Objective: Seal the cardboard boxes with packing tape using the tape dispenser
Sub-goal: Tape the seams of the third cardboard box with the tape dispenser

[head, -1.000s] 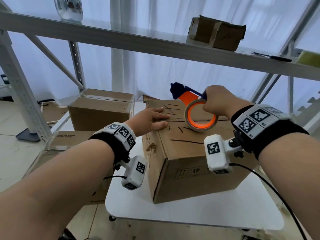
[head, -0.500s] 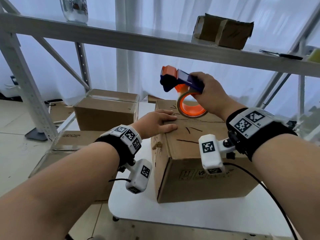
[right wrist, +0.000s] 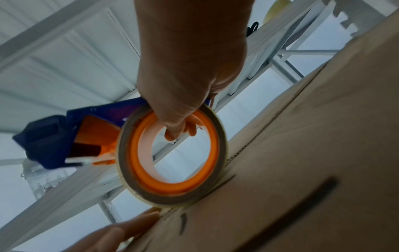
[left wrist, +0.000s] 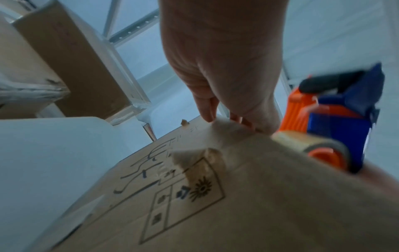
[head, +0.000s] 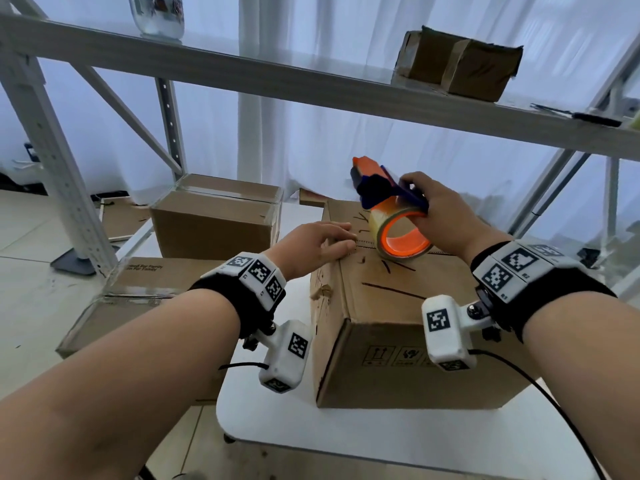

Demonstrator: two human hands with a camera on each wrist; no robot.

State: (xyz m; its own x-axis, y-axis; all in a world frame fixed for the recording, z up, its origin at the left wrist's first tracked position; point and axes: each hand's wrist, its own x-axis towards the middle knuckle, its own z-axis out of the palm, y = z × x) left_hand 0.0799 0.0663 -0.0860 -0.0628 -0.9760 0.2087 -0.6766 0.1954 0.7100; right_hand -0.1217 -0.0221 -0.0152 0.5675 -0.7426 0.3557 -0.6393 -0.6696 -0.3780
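A brown cardboard box (head: 408, 344) with black pen marks stands on a white table (head: 381, 441). My left hand (head: 313, 245) lies flat on its top left edge, fingers straight, seen from behind in the left wrist view (left wrist: 224, 81). My right hand (head: 440, 216) grips a blue and orange tape dispenser (head: 388, 192) with fingers through the orange core. Its tape roll (head: 401, 237) rests on the box top at the centre seam. The right wrist view shows the roll (right wrist: 172, 158) touching the cardboard (right wrist: 313, 153), with the dispenser's blue head (right wrist: 56, 133) tilted up.
Two more closed boxes (head: 214, 216) (head: 145, 299) sit to the left, lower down. A metal shelf (head: 311, 77) crosses overhead, carrying a small taped box (head: 457, 64), a glass jar (head: 157, 13) and a black tool (head: 581, 114). Shelf uprights (head: 52, 161) stand left and right.
My right hand has come down with the dispenser from above the box; the roll now touches the box top. The left hand has stayed on the box edge.
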